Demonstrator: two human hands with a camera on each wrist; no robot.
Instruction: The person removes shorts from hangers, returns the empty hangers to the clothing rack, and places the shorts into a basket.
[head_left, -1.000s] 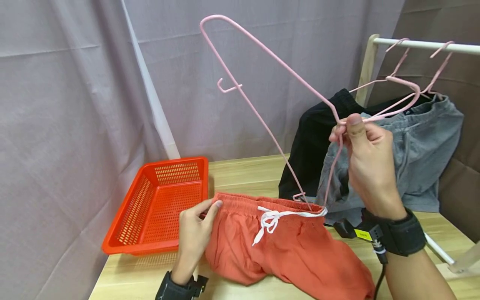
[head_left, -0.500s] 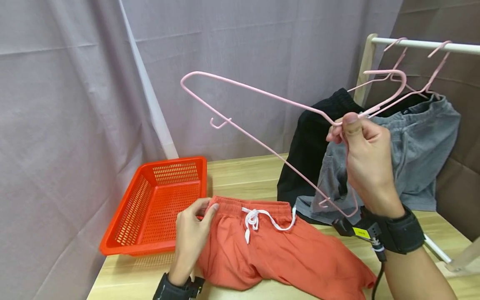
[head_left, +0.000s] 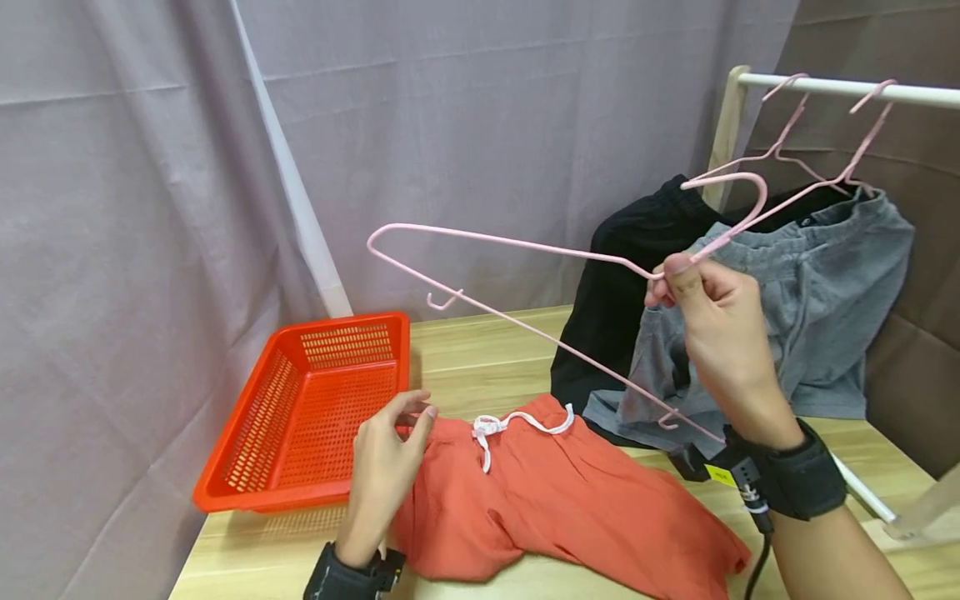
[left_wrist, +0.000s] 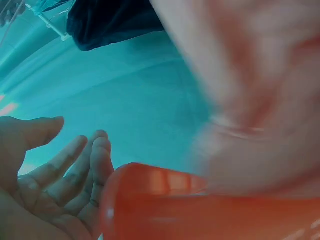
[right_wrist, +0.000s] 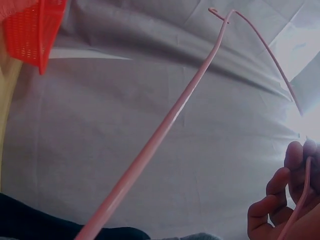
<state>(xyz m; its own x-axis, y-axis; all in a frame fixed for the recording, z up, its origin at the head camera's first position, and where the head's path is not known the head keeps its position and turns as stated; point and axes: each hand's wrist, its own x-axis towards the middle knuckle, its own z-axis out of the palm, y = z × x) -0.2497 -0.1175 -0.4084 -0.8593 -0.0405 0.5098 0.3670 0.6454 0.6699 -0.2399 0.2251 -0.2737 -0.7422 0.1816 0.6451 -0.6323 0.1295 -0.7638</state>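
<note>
The right hand (head_left: 727, 333) pinches a pink hanger (head_left: 517, 242) just below its hook, with thumb and fingers clamped on the wire. The hanger is held in the air, tilted, one shoulder reaching left and the lower bar sloping down to the right until it passes behind the wrist. Two small hooks stand on that bar, and the top hook curves over above the hand.

The left hand (head_left: 386, 467) is near the left end of the orange shorts (head_left: 540, 508). Its fingers are relaxed and hold nothing, with the thumb apart from them in the left wrist view; whether the hand touches the cloth I cannot tell. The shorts lie on the counter (head_left: 487, 358), near and between the two hands, the waistband on the far side and the legs spreading near and right. A white drawstring (head_left: 489, 427) is tied in a bow at the waistband.

A red basket (head_left: 258, 502) with slotted walls sits on the counter to the left. On the far right, a rack has a white rail (head_left: 840, 87), from which grey shorts (head_left: 840, 267) and a black garment (head_left: 588, 333) hang on pink hangers. Each wrist wears a black band, and a grey curtain (head_left: 480, 125) covers the far side.
</note>
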